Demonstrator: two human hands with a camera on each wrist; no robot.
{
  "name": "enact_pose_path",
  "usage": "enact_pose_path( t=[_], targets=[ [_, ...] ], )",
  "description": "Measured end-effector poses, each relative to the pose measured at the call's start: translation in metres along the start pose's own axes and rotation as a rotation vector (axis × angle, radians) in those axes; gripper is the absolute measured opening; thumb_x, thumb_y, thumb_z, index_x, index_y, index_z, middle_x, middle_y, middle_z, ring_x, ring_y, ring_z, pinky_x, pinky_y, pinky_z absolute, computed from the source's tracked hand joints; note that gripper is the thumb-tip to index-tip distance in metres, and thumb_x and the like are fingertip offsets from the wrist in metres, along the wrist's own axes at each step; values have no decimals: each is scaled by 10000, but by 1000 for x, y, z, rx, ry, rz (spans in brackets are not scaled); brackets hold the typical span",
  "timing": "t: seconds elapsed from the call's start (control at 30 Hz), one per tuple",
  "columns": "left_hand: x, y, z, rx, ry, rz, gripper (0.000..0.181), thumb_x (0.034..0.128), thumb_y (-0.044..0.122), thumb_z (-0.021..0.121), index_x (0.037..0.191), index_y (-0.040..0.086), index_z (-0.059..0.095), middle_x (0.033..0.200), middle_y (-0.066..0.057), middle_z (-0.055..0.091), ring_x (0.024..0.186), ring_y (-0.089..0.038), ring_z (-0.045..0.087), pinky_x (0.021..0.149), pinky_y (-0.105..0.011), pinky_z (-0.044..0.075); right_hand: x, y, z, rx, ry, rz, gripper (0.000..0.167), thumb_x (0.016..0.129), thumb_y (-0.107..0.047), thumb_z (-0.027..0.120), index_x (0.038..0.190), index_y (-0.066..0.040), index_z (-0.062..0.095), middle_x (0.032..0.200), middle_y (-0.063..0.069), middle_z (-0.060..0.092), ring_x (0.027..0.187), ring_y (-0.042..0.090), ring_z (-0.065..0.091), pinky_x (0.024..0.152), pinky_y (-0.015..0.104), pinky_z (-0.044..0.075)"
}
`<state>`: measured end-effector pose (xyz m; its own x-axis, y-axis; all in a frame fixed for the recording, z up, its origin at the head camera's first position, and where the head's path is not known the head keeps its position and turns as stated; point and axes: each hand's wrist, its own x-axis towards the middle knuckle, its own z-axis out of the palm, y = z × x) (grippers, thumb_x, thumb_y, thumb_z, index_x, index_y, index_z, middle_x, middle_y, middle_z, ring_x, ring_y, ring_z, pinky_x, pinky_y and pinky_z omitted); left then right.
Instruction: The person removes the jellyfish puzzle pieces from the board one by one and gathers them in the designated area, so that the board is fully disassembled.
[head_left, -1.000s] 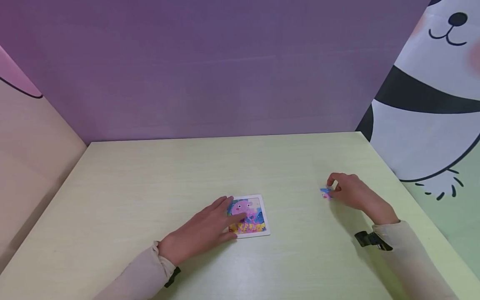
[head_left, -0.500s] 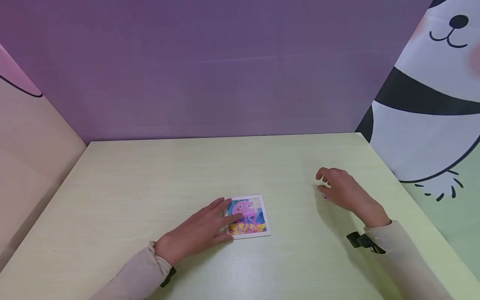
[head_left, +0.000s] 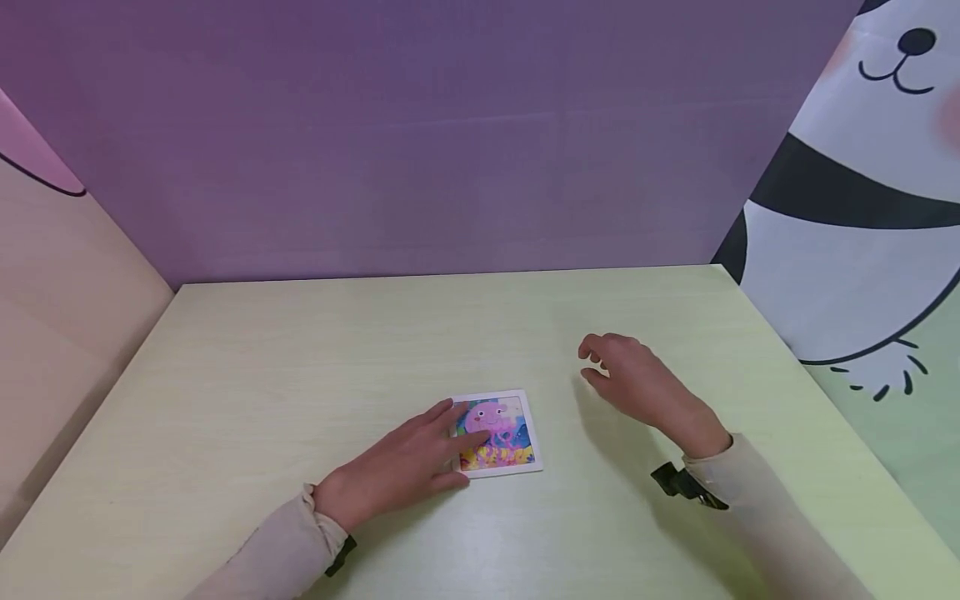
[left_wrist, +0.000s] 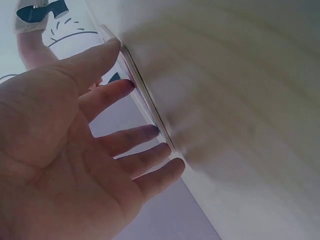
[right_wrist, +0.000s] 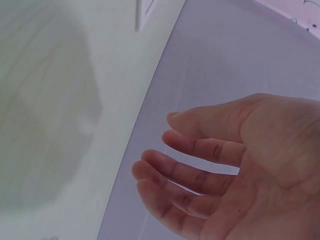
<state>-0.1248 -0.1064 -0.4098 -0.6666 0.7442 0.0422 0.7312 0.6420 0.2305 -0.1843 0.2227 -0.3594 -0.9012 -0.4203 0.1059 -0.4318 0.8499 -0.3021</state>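
A small jigsaw puzzle (head_left: 498,450) in a white frame lies on the table, its picture showing a pink octopus-like creature over yellow and blue, with a pale patch at upper right. My left hand (head_left: 405,462) rests on its left side, fingers stretched over the frame; in the left wrist view the fingertips (left_wrist: 127,86) touch the puzzle's edge (left_wrist: 142,92). My right hand (head_left: 637,383) hovers above the table to the right of the puzzle. Its fingers are loosely bent, and the right wrist view shows nothing between thumb and fingers (right_wrist: 192,150). The small puzzle piece seen earlier is out of sight.
The pale wooden table (head_left: 337,342) meets a purple wall (head_left: 450,150) at its back edge. A panda picture (head_left: 855,267) covers the wall at right, and a beige wall (head_left: 67,317) stands at left. Both wrists carry dark straps (head_left: 686,486).
My right hand has moved left, away from the spot where it touched the small blue and pink puzzle piece. The left hand has stayed on the puzzle with hardly any shift.
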Motion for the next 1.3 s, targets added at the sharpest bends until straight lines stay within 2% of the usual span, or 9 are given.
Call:
enact_pose_path(
  t=[0.23,0.43,0.67,0.9,1.07,1.3],
  targets=[
    [2,0,1,12,4,-4,519,1014,315,752,1500,181,630,1572,-234,539,1480,-386,503,1160,-459,507,11,-21,5,19,1,-34,119,962,17,704,1080,13,693,997,138,737,950,326,706,849,495,597],
    [3,0,2,15,7,14,521,1011,310,757,1497,172,632,1563,-239,546,1473,-394,508,1154,-457,513,22,-38,13,46,-34,-52,109,977,1,704,1086,3,695,1016,127,746,968,307,713,860,468,607],
    [4,0,1,35,13,24,517,1005,317,764,1484,165,644,1555,-244,551,1446,-413,533,1133,-466,531,34,-59,29,64,-88,-80,109,979,-21,724,1083,-9,694,979,107,745,897,243,695,812,394,616],
    [2,0,1,50,13,33,511,1000,311,772,1473,160,653,1545,-235,557,1417,-386,547,1112,-446,547,33,-72,51,78,-171,-56,129,982,-34,713,1104,-5,685,973,106,731,855,202,648,765,349,601],
    [2,0,2,67,35,49,506,999,313,772,1464,149,658,1535,-248,563,1419,-411,551,1120,-452,541,33,-75,60,72,-156,-79,109,967,4,693,1076,13,702,967,119,705,907,230,634,827,397,606],
    [4,-2,6,105,67,81,476,1001,342,765,1430,155,674,1494,-234,593,1392,-388,570,1125,-426,537,31,-80,68,66,-153,-126,97,984,5,691,1080,4,700,968,106,686,906,216,607,824,363,586]
  ],
)
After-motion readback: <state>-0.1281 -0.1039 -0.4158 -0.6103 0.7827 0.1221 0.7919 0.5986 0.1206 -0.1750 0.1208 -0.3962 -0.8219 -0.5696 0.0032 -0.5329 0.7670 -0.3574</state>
